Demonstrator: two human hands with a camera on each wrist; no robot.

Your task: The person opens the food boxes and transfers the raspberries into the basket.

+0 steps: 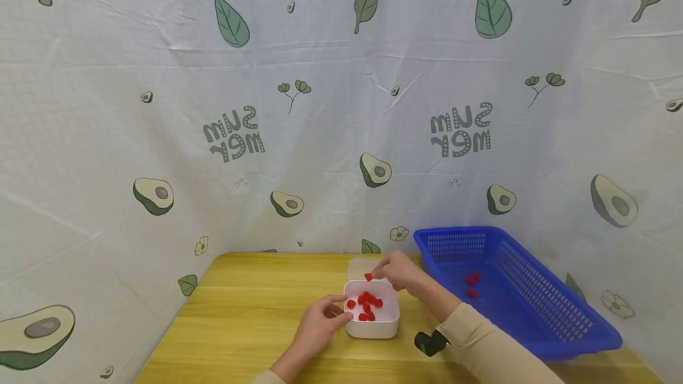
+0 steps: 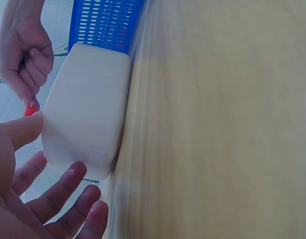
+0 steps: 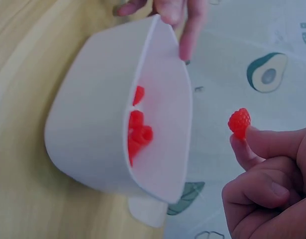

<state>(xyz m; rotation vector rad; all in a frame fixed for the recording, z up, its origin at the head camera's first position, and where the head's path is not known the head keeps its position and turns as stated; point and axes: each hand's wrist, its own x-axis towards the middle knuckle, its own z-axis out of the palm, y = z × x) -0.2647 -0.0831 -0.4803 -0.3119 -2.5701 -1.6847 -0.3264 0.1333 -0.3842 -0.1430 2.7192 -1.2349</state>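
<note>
A small white box [image 1: 372, 329] stands uncovered on the table, several red raspberries [image 3: 137, 139] inside it. My left hand [image 1: 318, 322] holds the box at its left side, the thumb at the rim and the other fingers spread around the corner in the left wrist view. Between thumb and forefinger, my right hand [image 1: 401, 270] pinches one raspberry [image 3: 239, 123], its other fingers curled into the palm. That hand hovers above the back edge of the box, and the berry is over the rim in the head view.
A large blue plastic basket [image 1: 533, 289] takes up the right side, with a few more red raspberries [image 1: 472, 293] on its floor. Behind the white box lies a pale lid [image 1: 360, 266]. A patterned curtain [image 1: 320, 135] hangs behind the wooden table [image 1: 240, 313].
</note>
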